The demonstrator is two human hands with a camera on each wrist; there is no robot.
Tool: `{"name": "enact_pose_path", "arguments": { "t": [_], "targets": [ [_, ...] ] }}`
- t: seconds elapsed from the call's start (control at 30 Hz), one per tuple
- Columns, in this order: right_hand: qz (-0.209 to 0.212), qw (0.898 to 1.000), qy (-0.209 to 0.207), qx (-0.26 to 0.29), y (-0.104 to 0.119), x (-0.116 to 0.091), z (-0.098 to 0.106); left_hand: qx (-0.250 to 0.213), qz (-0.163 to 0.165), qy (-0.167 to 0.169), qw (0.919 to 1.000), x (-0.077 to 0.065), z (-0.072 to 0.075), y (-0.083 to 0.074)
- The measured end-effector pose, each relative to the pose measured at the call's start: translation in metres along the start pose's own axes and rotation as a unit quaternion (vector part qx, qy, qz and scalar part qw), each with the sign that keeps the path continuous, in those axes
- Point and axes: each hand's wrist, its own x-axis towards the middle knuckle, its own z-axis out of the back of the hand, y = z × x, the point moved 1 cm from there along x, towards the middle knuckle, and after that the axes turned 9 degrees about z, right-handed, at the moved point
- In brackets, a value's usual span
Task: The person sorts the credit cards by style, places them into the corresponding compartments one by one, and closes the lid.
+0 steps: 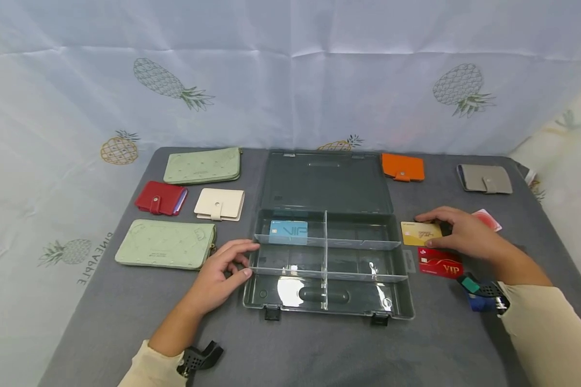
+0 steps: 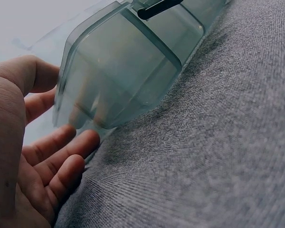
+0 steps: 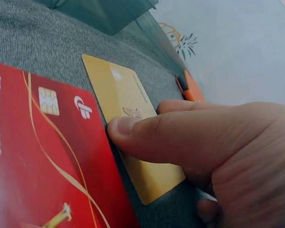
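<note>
With thumb and fingers at its two long edges, my right hand (image 1: pixel 469 234) pinches a gold card (image 1: pixel 413 233) over the grey cloth, right of the box. The thumb lies on the gold card's near edge in the right wrist view. Just in front of it lies a red VIP card (image 1: pixel 436 262). At the left wall of a clear divided plastic box (image 1: pixel 360 309) rests my left hand (image 1: pixel 218 277), its fingers loosely bent and touching the rim. A blue VIP card (image 1: pixel 281 231) sits in the box's back left compartment.
Left of the box lie two green wallets (image 1: pixel 164 244), a red card holder (image 1: pixel 157 199) and a cream one (image 1: pixel 220 204). An orange card holder (image 1: pixel 403 165) and a grey one (image 1: pixel 484 178) are at the back right. Another card (image 1: pixel 489 219) shows behind my right hand.
</note>
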Motion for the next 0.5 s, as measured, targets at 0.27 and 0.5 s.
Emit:
{"name": "enact_pose_path", "arguments": {
  "t": [0.27, 0.5],
  "targets": [
    [-0.042, 0.999, 0.003, 0.025, 0.005, 0.002, 0.002, -0.001, -0.004, 0.0, 1.0, 0.0, -0.001, 0.0],
    [-0.061, 0.995, -0.039, 0.061, 0.013, -0.002, 0.006, 0.0, -0.003, 0.0, 1.0, 0.0, -0.001, 0.001]
  ]
}}
